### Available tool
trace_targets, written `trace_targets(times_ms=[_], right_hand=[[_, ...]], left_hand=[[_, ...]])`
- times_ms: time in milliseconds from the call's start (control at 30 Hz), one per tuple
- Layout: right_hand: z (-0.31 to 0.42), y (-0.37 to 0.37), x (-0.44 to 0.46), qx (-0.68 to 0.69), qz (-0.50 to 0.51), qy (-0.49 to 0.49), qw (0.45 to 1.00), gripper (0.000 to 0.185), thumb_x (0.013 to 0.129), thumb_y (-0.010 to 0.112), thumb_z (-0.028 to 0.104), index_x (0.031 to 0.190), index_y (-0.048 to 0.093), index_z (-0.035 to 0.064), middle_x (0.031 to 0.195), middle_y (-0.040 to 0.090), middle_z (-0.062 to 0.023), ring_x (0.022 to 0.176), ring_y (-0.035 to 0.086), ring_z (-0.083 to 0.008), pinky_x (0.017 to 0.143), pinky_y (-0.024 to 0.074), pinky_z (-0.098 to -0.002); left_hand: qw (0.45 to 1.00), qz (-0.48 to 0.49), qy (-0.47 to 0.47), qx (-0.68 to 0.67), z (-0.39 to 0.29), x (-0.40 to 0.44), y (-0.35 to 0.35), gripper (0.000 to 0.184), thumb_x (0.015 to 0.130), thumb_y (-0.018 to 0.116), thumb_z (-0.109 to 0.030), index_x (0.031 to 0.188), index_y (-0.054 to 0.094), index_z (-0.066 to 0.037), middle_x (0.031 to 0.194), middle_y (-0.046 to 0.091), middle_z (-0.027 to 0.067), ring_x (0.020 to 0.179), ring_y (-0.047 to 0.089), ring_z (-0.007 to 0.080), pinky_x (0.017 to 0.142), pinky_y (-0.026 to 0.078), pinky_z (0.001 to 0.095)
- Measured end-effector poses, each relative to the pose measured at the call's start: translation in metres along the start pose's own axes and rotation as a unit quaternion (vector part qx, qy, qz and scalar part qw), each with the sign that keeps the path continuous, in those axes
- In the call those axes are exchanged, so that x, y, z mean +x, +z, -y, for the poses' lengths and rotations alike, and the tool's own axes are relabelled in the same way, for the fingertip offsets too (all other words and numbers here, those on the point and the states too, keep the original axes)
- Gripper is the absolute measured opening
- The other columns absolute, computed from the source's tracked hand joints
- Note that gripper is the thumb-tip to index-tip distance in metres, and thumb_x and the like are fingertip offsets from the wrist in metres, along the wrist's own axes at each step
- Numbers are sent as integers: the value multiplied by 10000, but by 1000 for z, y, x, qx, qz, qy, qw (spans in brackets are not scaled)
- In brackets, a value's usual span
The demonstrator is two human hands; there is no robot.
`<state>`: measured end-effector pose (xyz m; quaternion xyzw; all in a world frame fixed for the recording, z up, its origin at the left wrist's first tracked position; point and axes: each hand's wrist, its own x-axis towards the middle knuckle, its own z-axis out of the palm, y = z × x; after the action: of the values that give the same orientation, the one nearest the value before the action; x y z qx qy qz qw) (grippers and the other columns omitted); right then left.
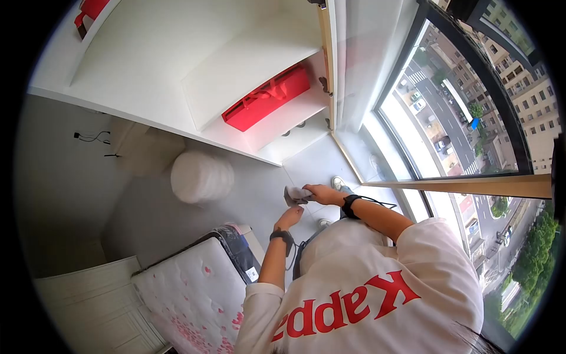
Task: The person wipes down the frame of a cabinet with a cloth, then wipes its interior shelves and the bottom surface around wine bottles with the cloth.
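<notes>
A: In the head view, where is the crumpled grey cloth [294, 195]?

B: Mid-scene, held above the grey tiled floor [255, 184], in front of the wearer's white T-shirt with red lettering [365, 251]. The right hand [321, 194] has its grip clamped on the cloth's right end. The left hand [289, 218] is at its near edge; I cannot tell whether those fingers pinch it.

A: Why there?

B: Probably so both hands can reach it, apart from the white mattress with pink-red hearts [188, 289] at near left.

A: And the pose?

B: The right forearm [383, 217] slants in from near right, the hand reaching left. The left forearm [272, 262] points away from the body, its wrist bent rightward toward the cloth.
</notes>
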<state>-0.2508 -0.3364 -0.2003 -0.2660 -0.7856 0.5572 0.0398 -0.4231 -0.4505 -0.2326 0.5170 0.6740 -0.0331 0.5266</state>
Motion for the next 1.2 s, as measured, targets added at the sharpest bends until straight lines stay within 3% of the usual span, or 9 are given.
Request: trace_targets(times_ms=[167,233,400,533,667,733,833,967,1200], right_hand=[[-57,101,-65,-84,85,60,991,303,812,462,140,1109,495,90,926,599,-200,867,574,-370,751,441,-431],[-51,112,-86,-76,148,82,983,321,803,466,145,1119,497,96,921,601,-190,867,575,-363,753,440,-429],[-33,127,-91,-18,178,78,981,345,757,468,123,1096,522,92,918,600,-187,892,569,-343,783,432,-416],[-13,149,-79,60,176,80,979,339,740,503,103,1076,544,81,954,603,-174,899,567,-341,799,432,-395],[-7,170,-60,81,97,39,991,337,731,570,84,1063,529,46,996,577,-164,944,542,-338,820,428,-382],[-8,150,-42,127,69,126,982,344,755,576,69,1090,513,21,1032,566,-169,981,535,-316,846,422,-358],[-85,147,-16,230,-51,196,952,254,838,503,116,1062,524,-1,933,602,-120,862,572,-194,777,438,-309],[-177,122,18,350,-135,286,882,238,829,538,181,962,555,-16,808,599,-69,761,551,-138,710,446,-291],[-272,24,92,185,-185,307,915,307,780,572,246,948,549,-10,798,595,-217,787,585,-346,695,452,-374]], left_hand=[[982,-39,11,-186,63,-60,119,399,862,491,-273,1164,472,-12,1013,579,231,946,572,315,820,438,345],[975,-82,-76,-191,103,-74,153,416,837,526,-279,1149,479,-8,977,602,208,939,579,301,813,445,353],[946,-77,-113,-295,114,-100,199,619,752,652,-190,1248,343,16,1133,509,229,1015,518,362,855,429,375],[936,-210,49,-280,101,-75,218,729,723,705,-182,1307,291,-39,1256,413,177,1137,440,266,920,389,343],[851,-173,179,-464,93,-24,210,468,799,583,-120,1228,405,-63,1147,471,30,1056,455,140,900,383,249],[823,-163,23,-543,90,-9,202,374,772,617,-150,1113,515,-35,1049,570,88,978,543,188,827,429,285],[924,-197,-77,-317,87,4,169,366,759,642,-175,1051,537,18,973,613,190,953,586,282,766,454,341],[947,-133,-32,-292,96,40,141,346,788,600,-128,1090,503,11,968,597,169,909,580,273,771,438,338],[948,228,-30,-222,131,225,40,345,755,586,-71,1084,521,12,986,601,81,893,550,161,804,420,299]])
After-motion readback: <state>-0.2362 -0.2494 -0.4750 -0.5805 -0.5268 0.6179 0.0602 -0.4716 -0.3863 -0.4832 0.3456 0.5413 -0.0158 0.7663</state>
